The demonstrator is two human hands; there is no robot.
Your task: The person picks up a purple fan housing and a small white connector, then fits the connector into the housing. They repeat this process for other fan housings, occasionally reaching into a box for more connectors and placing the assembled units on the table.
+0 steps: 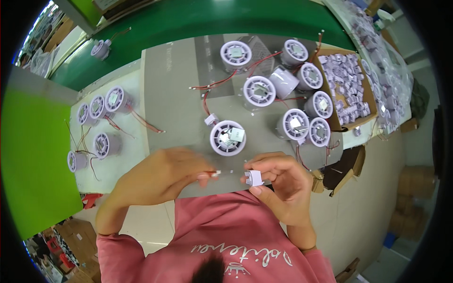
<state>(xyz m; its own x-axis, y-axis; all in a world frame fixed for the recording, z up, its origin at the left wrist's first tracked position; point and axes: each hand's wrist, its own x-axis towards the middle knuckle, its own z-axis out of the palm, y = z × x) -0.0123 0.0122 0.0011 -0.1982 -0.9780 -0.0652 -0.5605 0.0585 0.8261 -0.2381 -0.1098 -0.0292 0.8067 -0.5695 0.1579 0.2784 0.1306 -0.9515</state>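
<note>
My left hand (163,172) is closed, its thumb and fingertips pinching a small white wire connector (216,173) with a bit of red wire; the hand is slightly blurred. Between the thumb and fingers of my right hand (285,186) is a small pale lilac plastic housing (255,178). The two parts are held apart, facing each other above the near edge of the grey board. Just beyond them stands a round lilac fan-like unit (218,146) with a spoked top and a pale square pad. A similar small lilac piece (211,120) with red-brown wires touches its far left side.
Several lilac units (259,92) with trailing wires stand at the far right of the grey board (174,113). More units (106,145) are on the pale surface at left. A cardboard box (337,123) of small lilac parts lies at right, beside a bag-covered pile (384,70).
</note>
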